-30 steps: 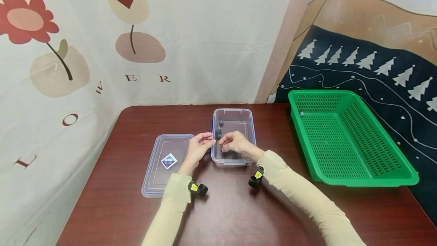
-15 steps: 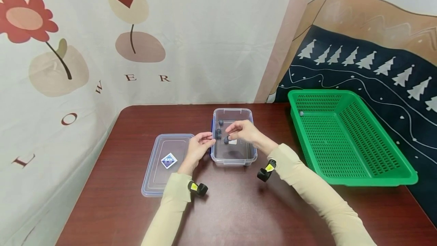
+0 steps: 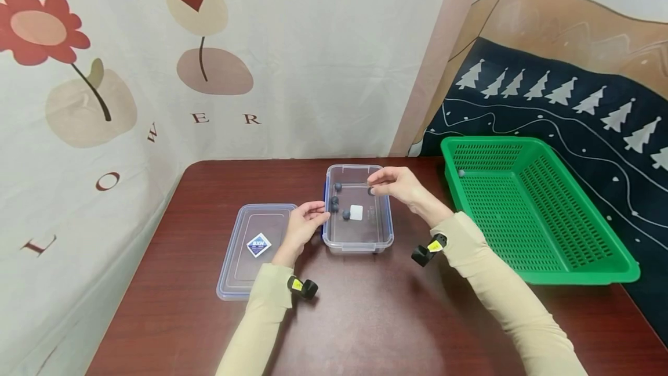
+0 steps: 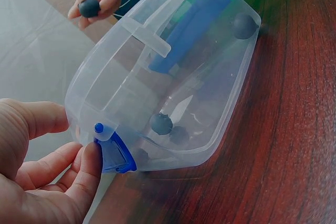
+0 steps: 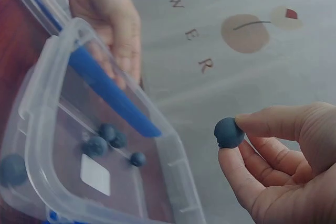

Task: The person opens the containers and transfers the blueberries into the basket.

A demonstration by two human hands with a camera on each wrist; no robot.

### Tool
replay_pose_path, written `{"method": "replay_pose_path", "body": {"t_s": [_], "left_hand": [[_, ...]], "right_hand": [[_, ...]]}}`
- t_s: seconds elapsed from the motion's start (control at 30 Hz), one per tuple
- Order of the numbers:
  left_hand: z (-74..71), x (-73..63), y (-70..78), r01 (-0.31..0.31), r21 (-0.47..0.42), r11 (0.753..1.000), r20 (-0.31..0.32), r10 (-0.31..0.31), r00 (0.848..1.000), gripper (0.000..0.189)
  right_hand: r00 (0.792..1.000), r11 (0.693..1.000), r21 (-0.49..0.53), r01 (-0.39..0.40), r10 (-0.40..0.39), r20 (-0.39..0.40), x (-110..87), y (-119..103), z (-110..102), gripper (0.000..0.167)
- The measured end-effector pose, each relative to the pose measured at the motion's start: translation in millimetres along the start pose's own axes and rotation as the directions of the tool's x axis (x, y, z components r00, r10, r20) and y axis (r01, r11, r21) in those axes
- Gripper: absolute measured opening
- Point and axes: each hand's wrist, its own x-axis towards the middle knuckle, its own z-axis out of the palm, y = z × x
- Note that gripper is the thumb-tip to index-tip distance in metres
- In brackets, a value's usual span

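Note:
A blueberry [image 5: 229, 132] is pinched between the thumb and fingertips of my right hand [image 3: 402, 185], held above the back right of a clear plastic box [image 3: 357, 247]. Inside the box lie several more blueberries [image 3: 347, 214], most along its left side, one beside a white square [image 3: 356, 212]. My left hand [image 3: 301, 228] grips the box's left edge, its fingertips at a blue latch [image 4: 118, 155] in the left wrist view. In the right wrist view the same latch side shows a blue strip [image 5: 113, 95], with the left hand behind it.
A large green plastic basket [image 3: 574, 277] stands at the right, with one small greyish ball [image 3: 461, 173] in its far left corner. The box's clear lid [image 3: 232, 274] with a blue-and-white sticker [image 3: 258, 245] lies left of it, partly under the left hand. A printed cloth [image 3: 323, 74] hangs behind the table.
My right hand has risen out of the box and moved right and back with a blueberry, uncovering the white square and a berry beside it. The left hand stays on the box's edge.

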Motion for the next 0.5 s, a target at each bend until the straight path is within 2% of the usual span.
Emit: {"method": "replay_pose_path", "body": {"t_s": [0.2,0.5], "left_hand": [[-0.6,0.4,0.9,0.001,0.004,1.000,-0.007,-0.001,1.000,0.031],[0.2,0.2,0.7,-0.011,0.002,1.000,-0.002,0.011,1.000,0.030]], "right_hand": [[0.998,1.000,0.001,-0.014,0.014,-0.055,-5.4,-2.7,-21.1,0.026],[0.993,0.998,0.022,0.050,-0.048,-0.108,-18.0,0.2,-55.4,0.030]]}}
